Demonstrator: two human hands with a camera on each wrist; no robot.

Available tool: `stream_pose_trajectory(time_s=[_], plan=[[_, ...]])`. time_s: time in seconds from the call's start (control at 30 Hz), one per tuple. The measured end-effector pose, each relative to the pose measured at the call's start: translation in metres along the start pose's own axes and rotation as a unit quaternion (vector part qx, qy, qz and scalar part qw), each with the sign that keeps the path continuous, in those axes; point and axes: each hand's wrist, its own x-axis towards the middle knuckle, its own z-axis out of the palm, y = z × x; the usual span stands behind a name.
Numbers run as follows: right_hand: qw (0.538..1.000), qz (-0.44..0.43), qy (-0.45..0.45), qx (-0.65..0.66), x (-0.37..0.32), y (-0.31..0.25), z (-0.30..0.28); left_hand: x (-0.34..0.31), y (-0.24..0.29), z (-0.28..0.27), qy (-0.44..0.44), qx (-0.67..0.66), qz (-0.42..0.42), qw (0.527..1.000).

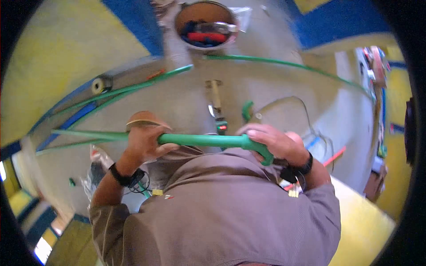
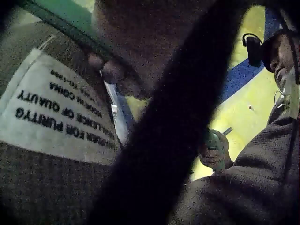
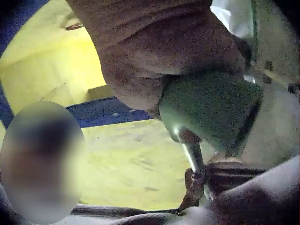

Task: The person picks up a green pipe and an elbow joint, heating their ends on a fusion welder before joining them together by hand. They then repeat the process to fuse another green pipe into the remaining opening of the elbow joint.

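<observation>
A long green pipe lies across the front of my body in the head view. My left hand grips it partway along, and the pipe runs on past it to the left. At its right end is a curved green elbow fitting, which my right hand grips from above. The right wrist view has the fitting close up under the fingers, with the pipe leading from it toward the left hand. Part of the fitting is hidden by the right hand.
On the floor ahead are a tool with a red display, a loose green elbow and a dark cable. More green pipes lie around, with a tape roll at left. A bucket holding items stands ahead.
</observation>
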Motion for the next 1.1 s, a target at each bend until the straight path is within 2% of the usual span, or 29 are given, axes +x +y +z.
stream_pose_trajectory(time_s=[0.03, 0.07, 0.1, 0.13, 0.17, 0.23, 0.27, 0.33, 0.4, 0.43, 0.5, 0.57, 0.6, 0.67, 0.8, 1.03, 1.1], plan=[[0.997, 0.003, -0.005, -0.072, 0.0, -0.004, -0.004, -0.001, 0.001, -0.006, -0.061, -0.032, -0.037, 0.997], [0.983, -0.057, 0.021, -0.171, 0.0, -0.003, -0.005, 0.005, 0.003, -0.009, -0.076, -0.039, -0.006, 0.996], [0.954, -0.115, 0.044, -0.275, 0.003, -0.002, -0.007, 0.013, 0.004, -0.012, -0.044, -0.077, 0.046, 0.995], [0.955, -0.112, 0.068, -0.266, 0.004, -0.004, -0.009, 0.019, 0.008, -0.017, -0.012, -0.115, 0.091, 0.989], [0.952, -0.1, 0.076, -0.28, 0.007, -0.009, -0.011, 0.023, 0.015, -0.023, -0.02, -0.112, 0.107, 0.988], [0.946, -0.1, 0.086, -0.297, 0.017, -0.013, -0.019, 0.028, 0.027, -0.037, -0.019, -0.051, 0.064, 0.996], [0.939, -0.112, 0.105, -0.309, 0.025, -0.007, -0.024, 0.035, 0.036, -0.041, -0.017, -0.04, 0.068, 0.997], [0.929, -0.134, 0.124, -0.323, 0.043, -0.001, -0.029, 0.06, 0.055, -0.046, 0.015, -0.034, 0.03, 0.999], [0.938, -0.119, 0.142, -0.294, 0.055, -0.001, -0.029, 0.087, 0.074, -0.05, -0.01, -0.074, 0.028, 0.997], [0.945, -0.099, 0.152, -0.272, 0.06, -0.005, -0.027, 0.104, 0.086, -0.045, -0.011, -0.068, 0.055, 0.996], [0.938, -0.141, 0.167, -0.269, 0.077, 0.005, -0.032, 0.125, 0.105, -0.036, -0.009, -0.046, 0.078, 0.996], [0.93, -0.176, 0.194, -0.259, 0.087, 0.014, -0.034, 0.135, 0.117, -0.026, 0.024, -0.094, 0.13, 0.987], [0.929, -0.181, 0.193, -0.258, 0.089, 0.016, -0.036, 0.139, 0.119, -0.021, 0.024, -0.088, 0.13, 0.987], [0.904, -0.296, 0.153, -0.268, 0.092, 0.022, -0.043, 0.143, 0.122, -0.012, 0.037, -0.106, 0.146, 0.983], [0.907, -0.284, 0.166, -0.265, 0.09, 0.023, -0.041, 0.145, 0.122, 0.003, 0.083, -0.119, 0.183, 0.972], [0.88, -0.337, 0.152, -0.298, 0.107, 0.038, -0.045, 0.146, 0.128, 0.003, 0.054, -0.117, 0.171, 0.977], [0.874, -0.34, 0.163, -0.308, 0.105, 0.037, -0.04, 0.148, 0.126, 0.001, 0.039, -0.102, 0.203, 0.973]])
